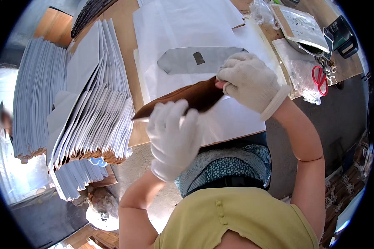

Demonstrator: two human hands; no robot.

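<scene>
1. So the desk is standing over a grey floor, and large white sheets are covering its middle right up to the near edge.
2. A brown paper piece is hanging over those sheets, near the middle of the near edge. The right hand is pinching its right end. The left hand is curling at its near-left side but blurring, so I can't tell if it's gripping or just pressing.
3. My guess: the two-sided hold is keeping the piece spread and off the sheets.
4. A grey-white strip with a dark patch is lying flat just beyond it, probably so it's staying within reach.
5. Folded white papers are leaning together along the left edge, likely propping each other up.
6. Containers: a clear plastic bag is lying by the right edge, contents unclear, with red scissors resting beside it. A white pad is covering a round container, hiding whatever's inside.
</scene>
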